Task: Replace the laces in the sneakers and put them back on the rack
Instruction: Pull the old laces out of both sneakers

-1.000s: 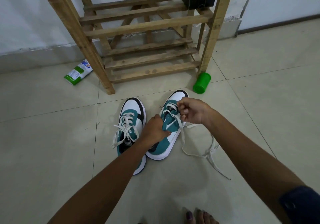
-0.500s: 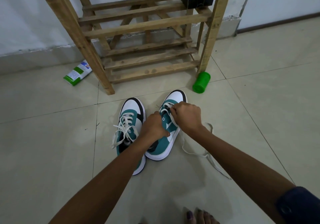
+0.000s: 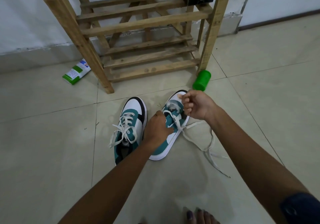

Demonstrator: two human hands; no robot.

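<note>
- Lace point(image 3: 194, 140): limp, light; take it near the tip.
- Right hand point(image 3: 197, 105) curled, pinching lace; left hand point(image 3: 158, 128) grips light, stiff sneaker point(image 3: 170, 137).

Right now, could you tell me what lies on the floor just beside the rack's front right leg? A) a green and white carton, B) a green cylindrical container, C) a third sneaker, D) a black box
B: the green cylindrical container lies on the floor tiles by the front right leg of the wooden rack.
</note>
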